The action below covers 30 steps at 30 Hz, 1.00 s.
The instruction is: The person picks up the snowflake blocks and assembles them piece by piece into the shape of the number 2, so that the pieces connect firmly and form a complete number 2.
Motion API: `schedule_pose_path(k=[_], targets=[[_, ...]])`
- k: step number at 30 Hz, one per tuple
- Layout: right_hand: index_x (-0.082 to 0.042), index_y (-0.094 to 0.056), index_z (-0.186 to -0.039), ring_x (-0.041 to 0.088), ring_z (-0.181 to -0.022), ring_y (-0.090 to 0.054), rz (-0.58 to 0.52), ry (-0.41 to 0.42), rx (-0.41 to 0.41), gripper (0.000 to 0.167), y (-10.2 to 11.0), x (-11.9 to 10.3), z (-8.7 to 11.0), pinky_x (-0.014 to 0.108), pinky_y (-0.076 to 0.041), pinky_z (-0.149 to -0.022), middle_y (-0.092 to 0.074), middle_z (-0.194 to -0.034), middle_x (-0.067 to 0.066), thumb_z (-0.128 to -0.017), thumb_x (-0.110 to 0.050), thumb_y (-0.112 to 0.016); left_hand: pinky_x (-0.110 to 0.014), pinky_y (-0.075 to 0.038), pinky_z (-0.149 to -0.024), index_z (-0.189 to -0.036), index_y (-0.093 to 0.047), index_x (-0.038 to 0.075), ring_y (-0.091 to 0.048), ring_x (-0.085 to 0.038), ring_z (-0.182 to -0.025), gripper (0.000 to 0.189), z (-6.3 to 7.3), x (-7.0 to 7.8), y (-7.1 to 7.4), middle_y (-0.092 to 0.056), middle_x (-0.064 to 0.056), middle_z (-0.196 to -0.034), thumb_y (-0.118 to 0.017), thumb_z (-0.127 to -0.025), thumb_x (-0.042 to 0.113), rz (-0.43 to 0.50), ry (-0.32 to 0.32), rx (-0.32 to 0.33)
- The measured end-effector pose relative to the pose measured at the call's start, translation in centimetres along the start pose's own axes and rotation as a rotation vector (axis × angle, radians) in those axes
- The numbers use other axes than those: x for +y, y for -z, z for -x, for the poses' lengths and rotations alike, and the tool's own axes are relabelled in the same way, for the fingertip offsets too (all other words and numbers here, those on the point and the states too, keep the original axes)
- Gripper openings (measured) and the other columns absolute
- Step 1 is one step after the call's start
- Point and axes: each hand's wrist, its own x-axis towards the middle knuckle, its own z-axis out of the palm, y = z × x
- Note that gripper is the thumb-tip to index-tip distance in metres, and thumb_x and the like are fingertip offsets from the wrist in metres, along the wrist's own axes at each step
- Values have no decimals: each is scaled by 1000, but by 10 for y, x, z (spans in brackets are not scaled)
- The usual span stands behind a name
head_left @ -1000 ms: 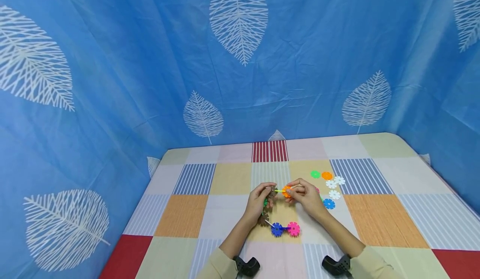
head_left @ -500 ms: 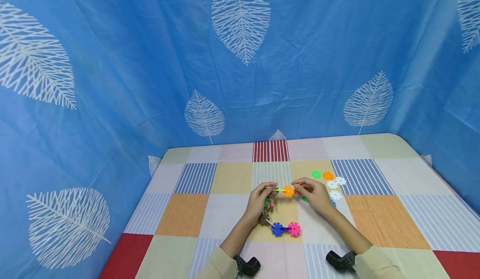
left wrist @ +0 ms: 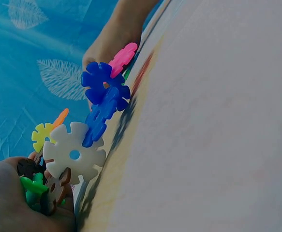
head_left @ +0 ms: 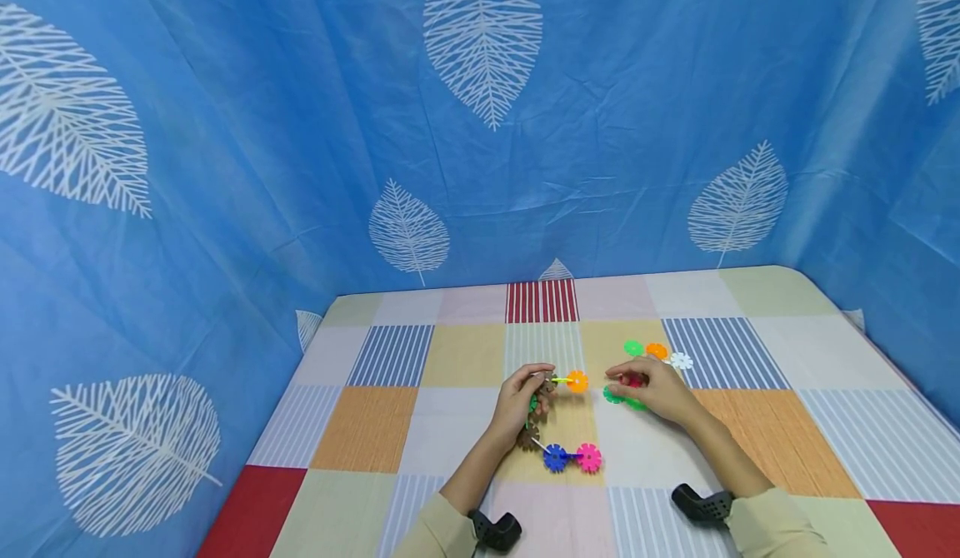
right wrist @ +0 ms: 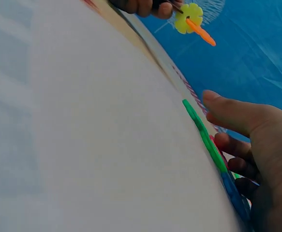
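My left hand (head_left: 517, 404) grips a curved chain of notched plastic snowflake discs at a brown and green part. One end of this chain carries an orange disc (head_left: 577, 381) on a yellow disc (right wrist: 183, 23). Toward the other end come a white disc (left wrist: 61, 152), a blue disc (head_left: 555, 457) and a pink disc (head_left: 588, 458). My right hand (head_left: 660, 387) is over the loose discs to the right, thumb held apart from the loosely bent fingers. Close under its fingertips lie a red-pink disc (head_left: 632, 381) and a green disc (head_left: 612, 395); a blue disc (right wrist: 235, 195) is partly hidden beneath the hand.
Beyond the right hand lie a light green disc (head_left: 633, 348), an orange loose disc (head_left: 657, 351) and a white loose disc (head_left: 681, 361). A patchwork cloth (head_left: 457, 425) covers the table. Blue leaf-patterned curtains (head_left: 600, 125) enclose its back and sides.
My right hand has let go of the orange disc on the chain and moved right, over the loose discs. My left hand keeps holding the chain in about the same place.
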Motion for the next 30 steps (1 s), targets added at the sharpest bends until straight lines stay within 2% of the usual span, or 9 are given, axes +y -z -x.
schedule_pose_path(k=[8, 14, 23, 30], targets=[[-19, -72, -95, 10, -77, -46, 34, 60, -58, 27, 3, 5, 2, 27, -40, -64, -60, -86, -11, -72, -32, -78, -19, -44, -48, -119, -53, -9, -50, -10, -52, 29, 0, 0, 0, -56, -39, -93, -41, -98, 7, -9, 1, -1], [-20, -68, -90, 9, -70, -45, 42, 50, -60, 25, 3, 4, 1, 24, -40, -60, -55, -78, -10, -70, -32, -80, -19, -44, -48, -119, -53, -9, -51, -10, -52, 29, 0, -1, 0, -56, -39, -93, -41, -98, 8, -5, 8, 2], [-19, -60, -85, 10, -60, -43, -17, 48, -48, 27, 3, 0, 0, 23, -38, -54, -54, -72, -7, -70, -25, -81, -20, -45, -48, -118, -54, -9, -50, -10, -51, 28, 0, -1, -1, -55, -40, -93, -42, -98, 7, 15, 11, 11], [-11, -63, -92, 8, -57, -44, -70, 63, -43, 24, 2, 0, -1, 22, -39, -51, -58, -72, -7, -75, -18, -78, -20, -46, -49, -118, -54, -9, -50, -10, -52, 28, 0, -1, -1, -55, -41, -94, -42, -98, 7, 16, 18, 8]])
